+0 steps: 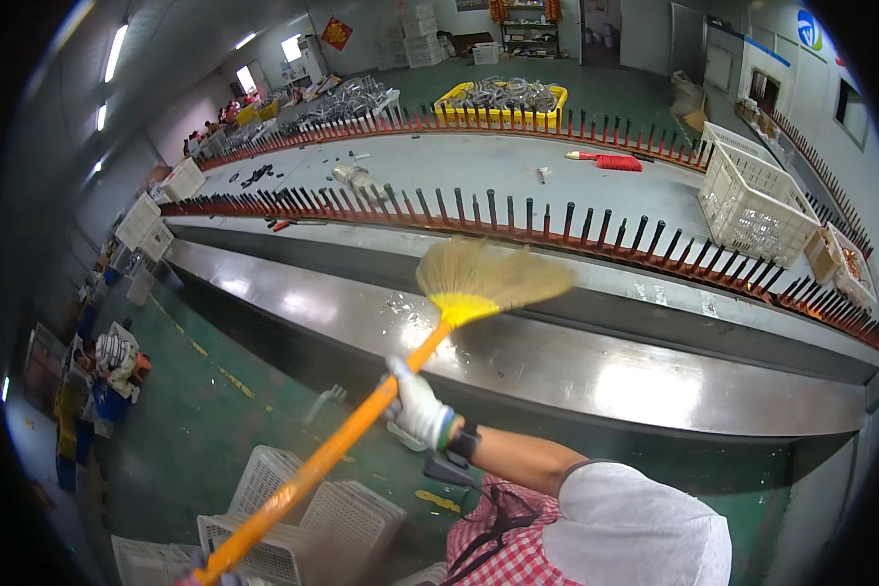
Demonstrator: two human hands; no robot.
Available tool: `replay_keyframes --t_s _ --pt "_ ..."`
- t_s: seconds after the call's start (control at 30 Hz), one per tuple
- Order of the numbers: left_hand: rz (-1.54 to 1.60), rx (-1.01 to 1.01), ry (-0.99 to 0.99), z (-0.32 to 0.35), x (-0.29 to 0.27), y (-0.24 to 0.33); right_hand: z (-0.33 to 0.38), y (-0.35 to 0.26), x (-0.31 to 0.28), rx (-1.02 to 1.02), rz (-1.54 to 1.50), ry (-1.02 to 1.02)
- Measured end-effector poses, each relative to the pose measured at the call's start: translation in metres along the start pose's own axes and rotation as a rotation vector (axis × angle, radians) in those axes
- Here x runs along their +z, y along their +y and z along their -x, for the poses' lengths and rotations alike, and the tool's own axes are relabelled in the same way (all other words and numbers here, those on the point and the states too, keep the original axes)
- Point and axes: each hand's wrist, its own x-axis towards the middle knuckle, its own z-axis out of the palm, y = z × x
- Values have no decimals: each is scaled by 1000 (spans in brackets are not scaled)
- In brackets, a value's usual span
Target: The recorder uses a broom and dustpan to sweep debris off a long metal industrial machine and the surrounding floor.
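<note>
Broom (342, 438): I see it slanting up, bristles (493, 273) near the bench (645, 200)!
Right hand (422, 410): gloved fingers clamped round the handle.
Left hand (229, 579): at the low end, fingers I can't tell.

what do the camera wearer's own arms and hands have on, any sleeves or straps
The right hand wears a white fabric glove with a green-edged cuff, then a black wristband; a small dark box and cord hang nearby. The right arm has a short white sleeve. The left hand, cut off and blurred at the lower edge, shows no clear detail.
</note>
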Motion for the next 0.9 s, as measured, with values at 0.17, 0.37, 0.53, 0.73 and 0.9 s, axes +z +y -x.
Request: replay_keyframes --t_s 0.17,0.37,0.53,0.73,0.9 --pt "-252 -164 -20 1 -5 33 28 2 32 139 12 -36" --pt "-472 -273 -10 -10 -3 38 -55 -15 10 5 -52 -94" --pt "-587 -77 77 -4 15 15 8 18 28 256 -34 -191" --pt "-706 120 160 -6 24 4 -61 18 94 142 177 -112" --pt "-590 360 348 -14 -54 63 -148 27 91 6 36 -38"
